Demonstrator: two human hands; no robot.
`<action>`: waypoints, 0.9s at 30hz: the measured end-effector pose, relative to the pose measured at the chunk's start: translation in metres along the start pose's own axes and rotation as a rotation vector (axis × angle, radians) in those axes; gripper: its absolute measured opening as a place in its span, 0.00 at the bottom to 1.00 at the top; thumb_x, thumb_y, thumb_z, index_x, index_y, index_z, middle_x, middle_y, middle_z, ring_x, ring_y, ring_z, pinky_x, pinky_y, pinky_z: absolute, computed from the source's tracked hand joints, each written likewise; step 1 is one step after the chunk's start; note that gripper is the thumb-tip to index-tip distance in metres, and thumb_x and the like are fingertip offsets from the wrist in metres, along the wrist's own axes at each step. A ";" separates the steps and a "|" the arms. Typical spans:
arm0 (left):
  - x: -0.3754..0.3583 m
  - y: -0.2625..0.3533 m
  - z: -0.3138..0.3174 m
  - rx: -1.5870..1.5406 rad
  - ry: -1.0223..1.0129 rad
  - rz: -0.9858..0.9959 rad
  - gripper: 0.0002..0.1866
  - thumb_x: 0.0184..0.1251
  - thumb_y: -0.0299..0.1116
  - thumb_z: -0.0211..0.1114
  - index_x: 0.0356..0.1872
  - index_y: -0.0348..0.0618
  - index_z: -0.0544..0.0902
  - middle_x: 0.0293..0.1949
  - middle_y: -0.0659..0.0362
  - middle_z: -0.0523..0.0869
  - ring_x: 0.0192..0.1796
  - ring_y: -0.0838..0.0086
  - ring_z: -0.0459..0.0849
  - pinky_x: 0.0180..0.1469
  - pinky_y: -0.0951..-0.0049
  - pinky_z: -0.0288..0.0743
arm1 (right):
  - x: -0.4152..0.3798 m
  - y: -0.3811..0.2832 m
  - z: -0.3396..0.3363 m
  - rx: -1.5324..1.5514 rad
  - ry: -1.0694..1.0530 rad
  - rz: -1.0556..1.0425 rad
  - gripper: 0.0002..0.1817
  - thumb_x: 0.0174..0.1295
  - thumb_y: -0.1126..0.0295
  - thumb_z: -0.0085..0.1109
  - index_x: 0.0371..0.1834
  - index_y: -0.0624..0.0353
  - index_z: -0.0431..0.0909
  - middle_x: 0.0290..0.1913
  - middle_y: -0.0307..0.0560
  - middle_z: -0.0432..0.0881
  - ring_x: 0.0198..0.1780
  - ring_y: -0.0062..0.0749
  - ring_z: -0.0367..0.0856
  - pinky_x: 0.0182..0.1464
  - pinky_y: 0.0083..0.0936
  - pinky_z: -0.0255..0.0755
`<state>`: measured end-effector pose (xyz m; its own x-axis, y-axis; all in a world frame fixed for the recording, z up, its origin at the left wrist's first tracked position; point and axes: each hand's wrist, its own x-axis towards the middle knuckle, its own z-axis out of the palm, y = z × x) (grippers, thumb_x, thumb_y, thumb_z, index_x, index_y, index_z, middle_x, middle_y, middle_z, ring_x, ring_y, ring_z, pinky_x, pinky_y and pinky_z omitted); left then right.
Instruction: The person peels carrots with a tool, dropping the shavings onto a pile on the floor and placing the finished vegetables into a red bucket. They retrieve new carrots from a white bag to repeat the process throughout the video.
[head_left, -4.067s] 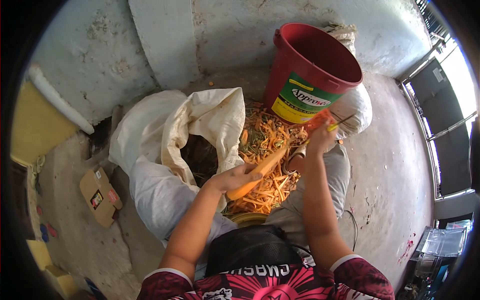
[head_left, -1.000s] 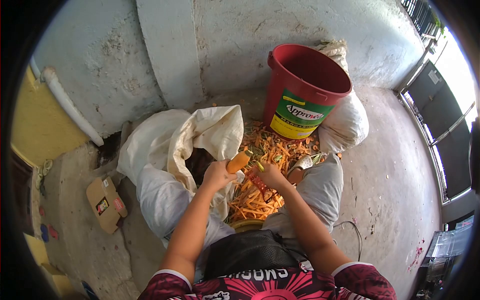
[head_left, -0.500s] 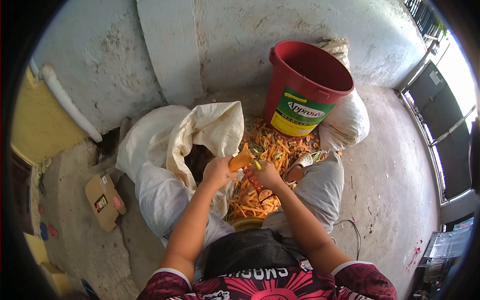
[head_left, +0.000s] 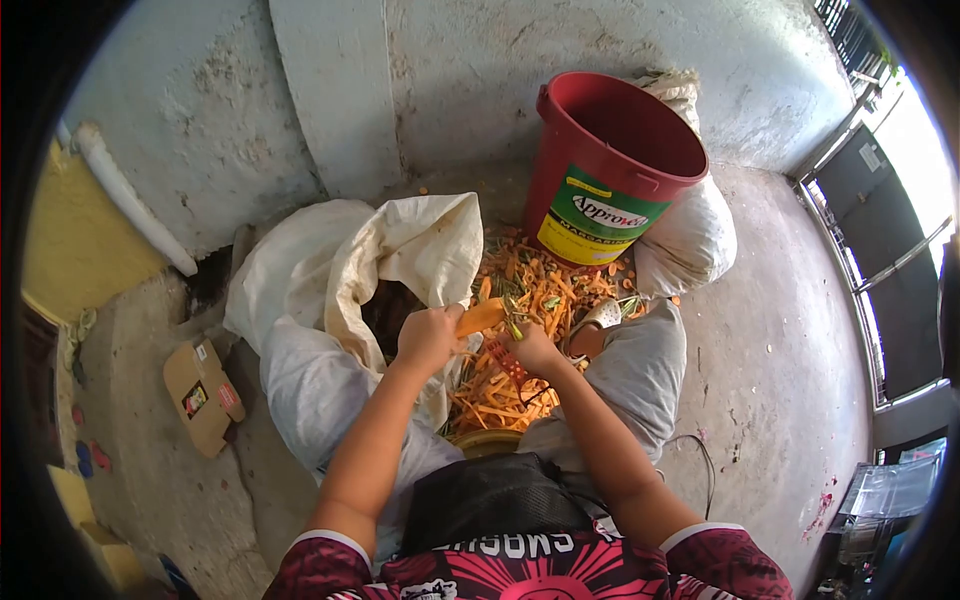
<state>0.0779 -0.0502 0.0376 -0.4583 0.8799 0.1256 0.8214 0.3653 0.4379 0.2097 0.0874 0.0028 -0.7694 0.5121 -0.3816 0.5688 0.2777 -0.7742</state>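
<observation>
My left hand (head_left: 428, 338) grips an orange carrot (head_left: 482, 317), its free end pointing right and slightly up. My right hand (head_left: 533, 349) holds a red-handled peeler (head_left: 508, 357) with a yellow-green head right against the carrot's end. Both hands hover over a heap of orange carrot peelings (head_left: 520, 385) on the floor between my knees. An open white sack (head_left: 400, 260) lies just left of my left hand, its dark mouth facing me.
A red bucket (head_left: 610, 170) with a green and yellow label stands behind the peelings, against the wall. A full white bag (head_left: 690, 240) leans at its right. A small cardboard box (head_left: 200, 395) lies on the concrete floor at left. A metal gate is at far right.
Four seconds ago the right hand was stretched out near the bucket and the carrot was long and low. Now both hands are together, with the peeler at the carrot's end.
</observation>
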 end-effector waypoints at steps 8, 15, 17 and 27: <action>0.000 -0.015 0.037 -0.627 -0.189 -0.034 0.18 0.34 0.33 0.66 0.29 0.34 0.77 0.27 0.48 0.80 0.28 0.56 0.78 0.30 0.68 0.71 | 0.003 0.001 -0.007 -0.065 0.038 -0.095 0.16 0.53 0.61 0.51 0.30 0.67 0.75 0.25 0.60 0.76 0.30 0.48 0.75 0.36 0.34 0.67; 0.003 0.007 0.013 0.055 -0.058 -0.077 0.15 0.36 0.31 0.66 0.26 0.38 0.73 0.24 0.53 0.79 0.29 0.58 0.79 0.30 0.65 0.72 | 0.012 0.005 -0.010 -0.199 -0.027 0.013 0.18 0.53 0.60 0.51 0.31 0.68 0.75 0.29 0.62 0.77 0.34 0.52 0.75 0.38 0.36 0.68; 0.003 0.002 0.015 0.146 -0.015 -0.015 0.15 0.36 0.32 0.66 0.28 0.40 0.73 0.24 0.54 0.79 0.28 0.59 0.79 0.30 0.65 0.72 | 0.008 0.002 -0.009 -0.157 -0.032 0.024 0.18 0.53 0.60 0.51 0.32 0.69 0.74 0.30 0.64 0.76 0.35 0.52 0.75 0.39 0.36 0.68; 0.006 -0.004 0.020 0.207 0.004 0.013 0.15 0.37 0.31 0.66 0.27 0.43 0.70 0.25 0.55 0.77 0.28 0.62 0.78 0.30 0.66 0.72 | 0.013 0.013 0.005 -0.068 -0.005 0.161 0.21 0.53 0.60 0.53 0.33 0.75 0.71 0.26 0.58 0.78 0.30 0.42 0.78 0.31 0.31 0.69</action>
<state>0.0789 -0.0407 0.0183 -0.4484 0.8838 0.1337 0.8793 0.4093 0.2436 0.2057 0.0929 -0.0145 -0.6683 0.5505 -0.5004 0.7028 0.2466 -0.6673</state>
